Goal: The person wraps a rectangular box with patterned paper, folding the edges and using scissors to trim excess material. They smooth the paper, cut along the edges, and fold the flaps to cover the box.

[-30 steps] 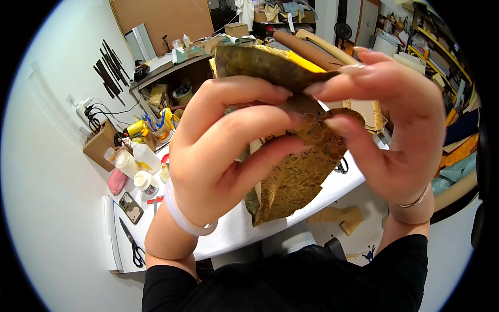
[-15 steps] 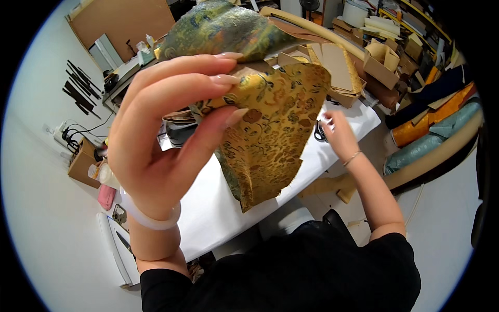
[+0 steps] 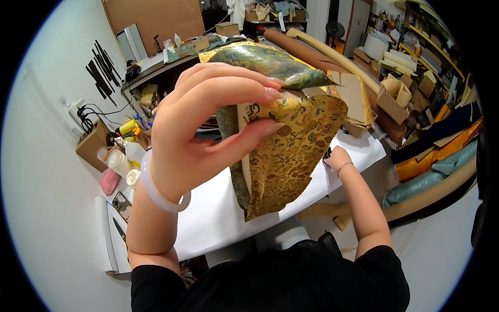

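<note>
High in front of me, my left hand [image 3: 208,119] pinches a gold brocade cloth [image 3: 296,140] with a flower pattern between thumb and fingers. The cloth hangs down in a frayed point, and a pale stiff edge [image 3: 246,166] shows along its left side. Its green, shiny side [image 3: 260,62] folds out above my fingers. Lower and to the right, my right hand [image 3: 340,158] is closed round the black handles of a pair of scissors [image 3: 327,155] at the white table's right part. Most of the scissors is hidden by the hand and the cloth.
A white-covered table [image 3: 208,223] stretches beneath the cloth. Cardboard boxes [image 3: 392,99] and gold-edged board pieces [image 3: 351,99] stand beyond it, near long rolls [image 3: 332,54]. White bottles [image 3: 118,162], a pink pouch [image 3: 109,181] and a phone [image 3: 122,204] lie at the left.
My right hand has gone from reaching with loose fingers beside the scissors to gripping their handles. The view has tilted up, and the left hand with the brocade cloth appears lower and farther right.
</note>
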Demonstrator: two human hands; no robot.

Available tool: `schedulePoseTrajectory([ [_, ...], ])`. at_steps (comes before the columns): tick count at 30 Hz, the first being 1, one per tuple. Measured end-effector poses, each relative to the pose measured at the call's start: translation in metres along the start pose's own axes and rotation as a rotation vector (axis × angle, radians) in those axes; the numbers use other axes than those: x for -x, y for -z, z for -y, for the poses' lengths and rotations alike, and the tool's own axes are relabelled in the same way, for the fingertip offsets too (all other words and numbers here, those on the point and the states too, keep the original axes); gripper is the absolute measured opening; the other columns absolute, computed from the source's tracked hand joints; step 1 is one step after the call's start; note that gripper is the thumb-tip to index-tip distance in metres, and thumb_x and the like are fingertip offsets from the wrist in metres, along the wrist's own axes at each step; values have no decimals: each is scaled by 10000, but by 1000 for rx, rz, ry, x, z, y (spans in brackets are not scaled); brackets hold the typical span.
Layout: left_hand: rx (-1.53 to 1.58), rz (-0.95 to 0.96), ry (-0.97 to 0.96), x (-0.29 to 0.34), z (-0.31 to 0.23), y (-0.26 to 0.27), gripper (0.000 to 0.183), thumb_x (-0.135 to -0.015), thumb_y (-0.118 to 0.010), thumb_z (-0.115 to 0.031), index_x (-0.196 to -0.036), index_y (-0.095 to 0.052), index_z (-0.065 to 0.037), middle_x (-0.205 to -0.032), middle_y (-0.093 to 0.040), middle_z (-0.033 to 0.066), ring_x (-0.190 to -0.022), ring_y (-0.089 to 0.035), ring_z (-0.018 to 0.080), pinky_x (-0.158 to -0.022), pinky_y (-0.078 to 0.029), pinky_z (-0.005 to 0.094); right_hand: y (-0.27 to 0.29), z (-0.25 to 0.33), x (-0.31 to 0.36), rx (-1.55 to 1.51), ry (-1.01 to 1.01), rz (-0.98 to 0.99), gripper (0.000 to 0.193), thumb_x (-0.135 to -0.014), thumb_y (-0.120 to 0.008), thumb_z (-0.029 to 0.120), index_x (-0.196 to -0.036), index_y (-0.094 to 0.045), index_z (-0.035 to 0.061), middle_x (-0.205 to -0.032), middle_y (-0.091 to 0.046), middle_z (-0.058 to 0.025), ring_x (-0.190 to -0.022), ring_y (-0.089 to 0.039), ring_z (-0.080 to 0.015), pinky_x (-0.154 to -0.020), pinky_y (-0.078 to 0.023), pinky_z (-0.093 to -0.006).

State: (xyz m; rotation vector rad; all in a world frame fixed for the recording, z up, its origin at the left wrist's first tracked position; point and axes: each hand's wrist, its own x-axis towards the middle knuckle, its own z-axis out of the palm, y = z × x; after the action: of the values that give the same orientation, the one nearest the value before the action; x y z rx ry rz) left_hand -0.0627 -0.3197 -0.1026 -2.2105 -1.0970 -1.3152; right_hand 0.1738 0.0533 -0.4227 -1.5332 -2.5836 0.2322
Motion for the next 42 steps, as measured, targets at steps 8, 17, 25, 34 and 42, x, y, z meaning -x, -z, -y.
schedulePoseTrajectory([
  [8,-99,-37,-64,4,6,3,330,-749,-797,50,-1051,-693,-32,-1122,-736,137,-1040,-692,256,-926,-499,369,75,12,30,-1399,-359,658,151,-951,-646,132,-1005,-665,-8,-943,-739,-107,-833,-705,-176,-787,-583,-267],
  [17,-141,-81,-122,-2,6,-4,321,-750,-821,-18,-1048,-708,-57,-1083,-760,108,-986,-708,234,-918,-478,365,201,15,172,-1485,71,-39,267,-947,-699,124,-1164,-608,-3,-937,-640,-30,-800,-632,-114,-771,-523,-243],
  [25,-142,-110,-147,1,10,-5,273,-758,-806,7,-1008,-712,-45,-1082,-762,119,-978,-708,236,-898,-496,362,294,40,274,-793,419,-562,373,-826,-843,109,-1125,-658,-17,-879,-624,-7,-748,-618,-82,-676,-498,-211],
  [34,-137,-146,-167,1,13,-9,254,-758,-791,28,-983,-703,-51,-1071,-768,104,-942,-704,227,-905,-490,369,346,72,322,45,613,-724,436,-701,-904,62,-1053,-653,-3,-802,-596,-60,-719,-605,-171,-628,-461,-240],
  [42,-159,-218,-179,0,15,-14,182,-755,-773,-23,-908,-712,-101,-1014,-775,24,-882,-694,189,-889,-493,339,374,88,336,351,637,-737,505,-636,-884,-4,-1070,-625,4,-888,-616,-123,-761,-623,-253,-628,-494,-329],
])
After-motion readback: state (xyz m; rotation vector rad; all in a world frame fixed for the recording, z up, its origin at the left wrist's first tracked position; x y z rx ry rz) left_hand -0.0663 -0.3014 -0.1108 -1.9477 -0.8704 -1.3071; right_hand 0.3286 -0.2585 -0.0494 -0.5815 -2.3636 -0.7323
